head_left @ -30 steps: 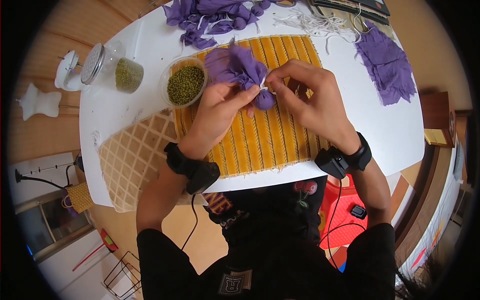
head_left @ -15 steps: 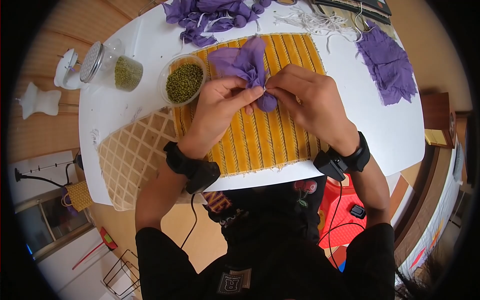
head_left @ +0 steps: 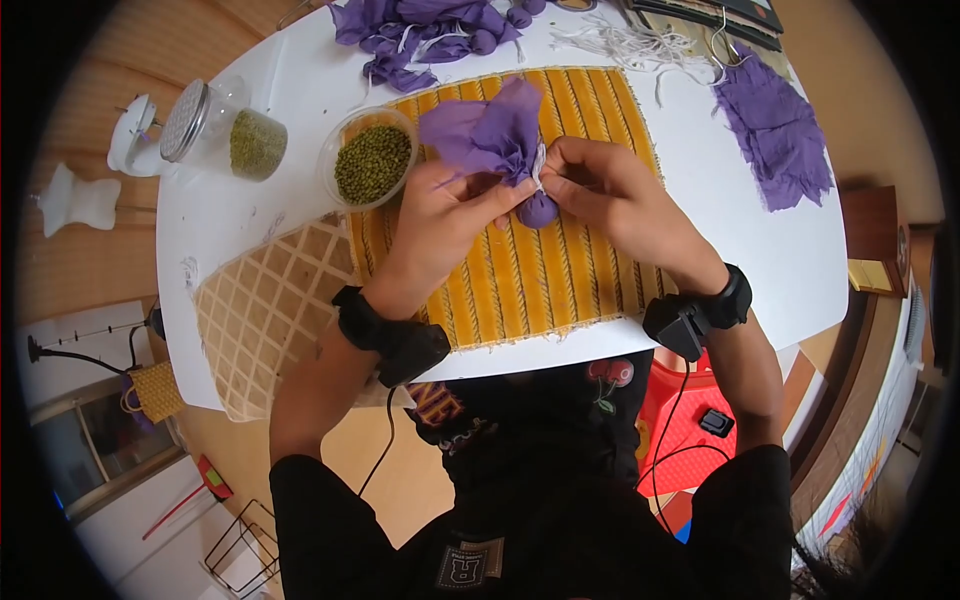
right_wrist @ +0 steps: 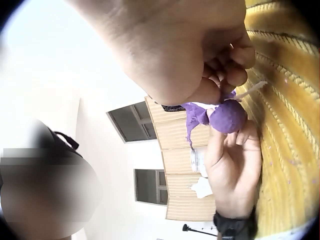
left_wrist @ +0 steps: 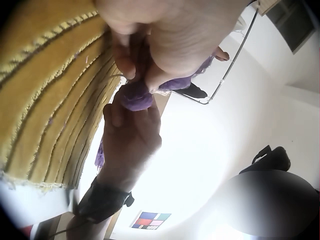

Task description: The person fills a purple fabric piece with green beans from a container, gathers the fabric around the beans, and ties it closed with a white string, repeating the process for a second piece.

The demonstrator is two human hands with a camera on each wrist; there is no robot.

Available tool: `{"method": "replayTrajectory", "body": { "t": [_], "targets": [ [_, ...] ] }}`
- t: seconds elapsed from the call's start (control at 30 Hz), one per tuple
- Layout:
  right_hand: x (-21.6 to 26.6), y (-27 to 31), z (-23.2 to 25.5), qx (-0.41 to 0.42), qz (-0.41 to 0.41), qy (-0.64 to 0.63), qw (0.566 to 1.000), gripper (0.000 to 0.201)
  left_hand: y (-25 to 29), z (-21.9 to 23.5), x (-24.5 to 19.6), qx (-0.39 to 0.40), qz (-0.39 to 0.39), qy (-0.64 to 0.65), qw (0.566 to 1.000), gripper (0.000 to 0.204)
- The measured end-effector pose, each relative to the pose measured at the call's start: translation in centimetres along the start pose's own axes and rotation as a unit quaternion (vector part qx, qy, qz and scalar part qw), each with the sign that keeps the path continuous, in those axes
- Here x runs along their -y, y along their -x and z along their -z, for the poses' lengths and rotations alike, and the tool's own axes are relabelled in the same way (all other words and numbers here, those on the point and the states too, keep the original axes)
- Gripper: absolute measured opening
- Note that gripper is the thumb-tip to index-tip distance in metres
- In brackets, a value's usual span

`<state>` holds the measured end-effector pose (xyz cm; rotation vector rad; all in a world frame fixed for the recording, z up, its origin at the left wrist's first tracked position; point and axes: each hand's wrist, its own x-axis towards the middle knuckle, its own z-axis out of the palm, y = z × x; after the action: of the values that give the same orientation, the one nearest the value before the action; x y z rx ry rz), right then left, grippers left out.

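Observation:
Above a yellow striped cloth point(head_left: 500, 290), a purple cloth bundle point(head_left: 538, 211) hangs with its round filled end down and its loose cloth fanned up and left. The left hand point(head_left: 440, 225) pinches its neck between thumb and fingers. White string point(head_left: 541, 163) lies around the neck, and the right hand point(head_left: 635, 205) pinches the string there. In the right wrist view the purple ball point(right_wrist: 228, 117) shows below the right fingertips, with a white string end point(right_wrist: 257, 86) sticking out beside it. The left wrist view shows the ball point(left_wrist: 136, 97) between both hands.
A bowl of green beans point(head_left: 372, 165) stands left of the cloth, a jar point(head_left: 256, 145) farther left. Purple bundles point(head_left: 430, 35) and loose white strings point(head_left: 640, 45) lie at the back. A purple cloth piece point(head_left: 775, 130) is at the right.
The right hand's fingers have shifted at the neck, and the bundle has moved slightly right. More white string shows standing up beside the neck. The left hand keeps its pinch.

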<state>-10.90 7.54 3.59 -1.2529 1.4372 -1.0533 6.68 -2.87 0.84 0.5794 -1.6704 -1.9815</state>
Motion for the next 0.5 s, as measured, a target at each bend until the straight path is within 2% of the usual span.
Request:
{"method": "replayTrajectory", "body": {
  "t": [0.17, 0.27, 0.33, 0.37, 0.5],
  "targets": [
    [0.53, 0.2, -0.1, 0.002, 0.034, -0.126, 0.991, 0.014, 0.12, -0.63, -0.47, -0.015, -0.002, 0.02, 1.0, 0.008],
    [0.34, 0.09, 0.13, -0.005, 0.019, -0.15, 0.989, 0.013, 0.03, -0.51, -0.36, -0.023, 0.01, 0.041, 0.999, 0.008],
    [-0.23, -0.1, -0.25, -0.03, 0.036, -0.111, 0.993, 0.013, -0.19, 0.13, 0.24, 0.019, 0.011, 0.022, 1.0, 0.01],
    [-0.42, -0.13, -0.42, -0.057, 0.054, -0.072, 0.994, 0.013, -0.23, 0.16, 0.25, 0.019, 0.011, 0.021, 1.0, 0.01],
    [0.08, 0.1, -0.78, -0.121, 0.07, -0.055, 0.989, 0.013, -0.25, -0.05, 0.06, -0.008, 0.037, 0.064, 0.997, 0.013]
  ]
}}
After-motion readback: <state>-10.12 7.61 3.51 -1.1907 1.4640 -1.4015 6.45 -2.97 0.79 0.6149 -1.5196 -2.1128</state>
